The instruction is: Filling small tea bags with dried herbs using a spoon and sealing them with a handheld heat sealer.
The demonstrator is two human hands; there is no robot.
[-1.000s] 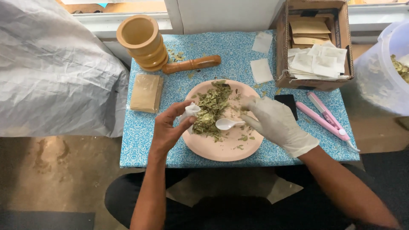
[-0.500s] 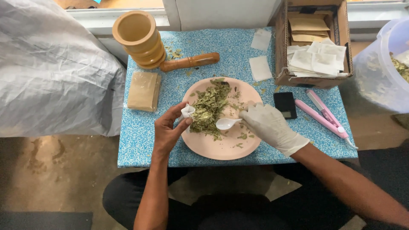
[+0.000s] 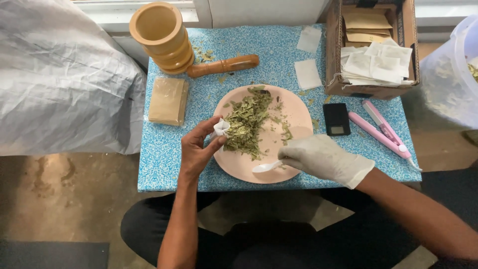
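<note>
My gloved right hand [image 3: 323,158] has pulled the small white plastic spoon [image 3: 265,167] back from the dried green leaves [image 3: 247,123] to the near rim of the round pink plate [image 3: 298,109], fingers closed on its handle. My bare left hand [image 3: 197,148] still pinches the small white paper sachet [image 3: 220,128] at the plate's left edge, touching the leaf pile.

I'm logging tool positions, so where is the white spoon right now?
In the head view, the white spoon lies over the near rim of the pink plate, held by the gloved right hand, just below the pile of dried leaves.
</note>
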